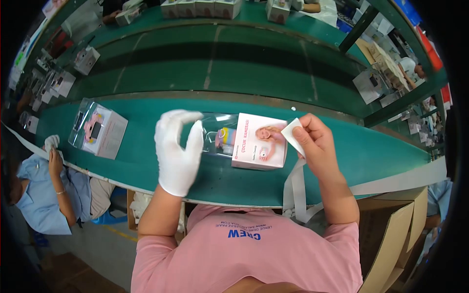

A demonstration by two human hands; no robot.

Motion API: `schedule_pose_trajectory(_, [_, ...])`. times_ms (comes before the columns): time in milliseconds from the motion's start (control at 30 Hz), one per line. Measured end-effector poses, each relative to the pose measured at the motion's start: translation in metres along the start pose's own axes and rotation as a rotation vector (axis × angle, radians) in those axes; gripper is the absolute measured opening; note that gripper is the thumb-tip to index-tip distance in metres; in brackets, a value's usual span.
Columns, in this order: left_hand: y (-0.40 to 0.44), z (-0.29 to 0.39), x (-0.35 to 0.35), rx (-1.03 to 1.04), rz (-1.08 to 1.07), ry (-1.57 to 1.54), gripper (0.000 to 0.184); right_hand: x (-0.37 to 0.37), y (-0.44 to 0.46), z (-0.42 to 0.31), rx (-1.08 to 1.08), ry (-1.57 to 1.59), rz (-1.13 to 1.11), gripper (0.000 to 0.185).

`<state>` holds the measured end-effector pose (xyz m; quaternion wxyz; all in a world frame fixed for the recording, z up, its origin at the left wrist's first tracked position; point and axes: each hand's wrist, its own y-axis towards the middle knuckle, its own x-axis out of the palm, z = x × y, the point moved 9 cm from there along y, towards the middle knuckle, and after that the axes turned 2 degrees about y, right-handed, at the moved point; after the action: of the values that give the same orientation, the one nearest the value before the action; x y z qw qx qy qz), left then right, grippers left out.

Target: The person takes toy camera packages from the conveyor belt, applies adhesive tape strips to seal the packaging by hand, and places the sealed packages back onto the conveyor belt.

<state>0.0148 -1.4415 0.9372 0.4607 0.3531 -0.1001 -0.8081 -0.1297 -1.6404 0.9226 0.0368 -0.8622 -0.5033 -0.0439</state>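
Note:
A pink and white printed box (259,141) lies on its side on the green bench, its clear plastic part (211,135) to the left with a colourful item showing inside. My left hand (180,150), in a white glove, is at the left end of the clear part, thumb and fingers apart. My bare right hand (316,141) pinches a folded piece of white strip (294,136) at the box's right edge. A length of the strip hangs below that hand over the bench edge.
Another boxed toy (110,134) stands on the bench at left. Beyond lies a green conveyor (254,63) with more boxes (202,9) past it. A co-worker in blue (44,190) sits at left. An open cardboard carton (391,234) is at lower right.

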Motion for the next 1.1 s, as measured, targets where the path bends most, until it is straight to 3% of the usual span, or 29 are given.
schedule_pose_trajectory(100, [0.005, -0.018, 0.006, 0.023, 0.031, 0.281, 0.043, -0.002, 0.008, 0.018, -0.035, 0.035, -0.015, 0.005])
schedule_pose_trajectory(133, [0.006, -0.014, 0.008, 0.024, 0.032, 0.276, 0.043, -0.001, 0.01, 0.023, -0.036, 0.031, -0.013, 0.005])
schedule_pose_trajectory(267, [0.002, -0.011, 0.038, -0.196, -0.219, 0.27, 0.069, 0.019, 0.023, 0.029, -0.261, -0.205, -0.075, 0.006])
schedule_pose_trajectory(300, [-0.002, -0.011, 0.041, -0.215, -0.227, 0.267, 0.069, 0.018, 0.025, 0.031, -0.205, -0.202, -0.08, 0.005])
schedule_pose_trajectory(433, [-0.001, -0.009, 0.04, -0.063, -0.156, 0.371, 0.08, 0.026, 0.032, 0.024, -0.138, -0.31, -0.176, 0.009])
schedule_pose_trajectory(600, [-0.006, -0.02, 0.038, -0.04, -0.139, 0.29, 0.076, 0.04, 0.045, 0.029, 0.191, -0.35, -0.244, 0.012])
schedule_pose_trajectory(800, [-0.013, -0.023, 0.033, -0.068, -0.091, 0.09, 0.076, 0.061, 0.055, 0.017, 0.168, -0.424, -0.302, 0.016])
schedule_pose_trajectory(933, [-0.015, -0.023, 0.025, -0.059, 0.008, -0.002, 0.063, 0.071, 0.062, 0.02, 0.198, -0.471, -0.363, 0.017])
schedule_pose_trajectory(1100, [-0.017, -0.018, 0.032, 0.01, -0.151, 0.196, 0.048, 0.072, 0.065, 0.018, 0.226, -0.648, -0.425, 0.019])
